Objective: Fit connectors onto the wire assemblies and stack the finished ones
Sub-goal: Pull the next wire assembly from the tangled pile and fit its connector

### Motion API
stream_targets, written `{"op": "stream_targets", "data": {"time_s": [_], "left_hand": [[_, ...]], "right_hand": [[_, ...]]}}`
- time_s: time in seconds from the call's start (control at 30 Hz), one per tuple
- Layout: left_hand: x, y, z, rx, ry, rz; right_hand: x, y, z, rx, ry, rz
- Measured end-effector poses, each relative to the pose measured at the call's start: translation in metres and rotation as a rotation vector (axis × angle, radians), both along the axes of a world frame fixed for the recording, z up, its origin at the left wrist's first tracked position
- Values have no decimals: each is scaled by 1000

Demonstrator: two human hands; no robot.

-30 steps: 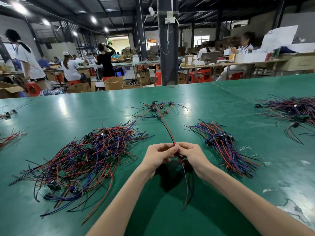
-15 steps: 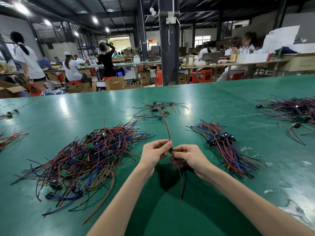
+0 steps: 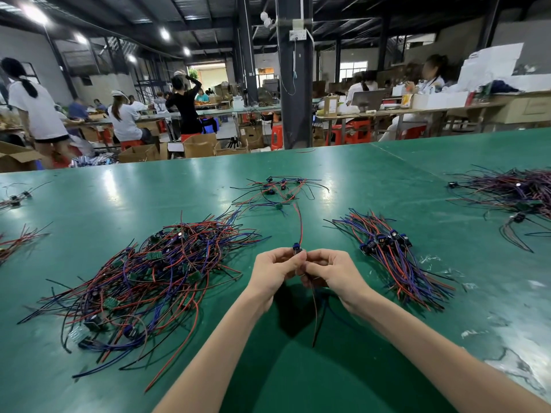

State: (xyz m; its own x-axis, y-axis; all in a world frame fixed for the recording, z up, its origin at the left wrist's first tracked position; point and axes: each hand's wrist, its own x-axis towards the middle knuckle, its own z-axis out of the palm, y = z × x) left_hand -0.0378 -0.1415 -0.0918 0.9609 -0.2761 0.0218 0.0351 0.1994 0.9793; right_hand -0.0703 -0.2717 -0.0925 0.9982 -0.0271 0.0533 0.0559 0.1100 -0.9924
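Small blue-black connector (image 3: 297, 249) sits on a wire assembly (image 3: 300, 225) held over the middle of the green table (image 3: 357, 180). Its red lead runs toward the far edge and dark leads trail toward the near edge. The left hand (image 3: 275, 271) pinches the connector with curled fingers. The right hand (image 3: 332, 274), fingers curled tight, grips the leads just beneath it.

I find no legible text here. Any print on the far cartons (image 3: 199, 147) and white boxes (image 3: 441, 100) is too blurred.
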Motion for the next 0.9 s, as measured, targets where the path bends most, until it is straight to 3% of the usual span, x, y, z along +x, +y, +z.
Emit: {"op": "stream_targets", "data": {"time_s": [0.3, 0.6, 0.9], "left_hand": [[2, 2, 1, -65, 135, -37], [2, 2, 0, -65, 165, 10], [3, 3, 0, -61, 215, -20]], "right_hand": [[-2, 2, -1, -92, -39, -2], [-1, 3, 0, -79, 40, 42], [-1, 4, -2, -127, 2, 2]]}}
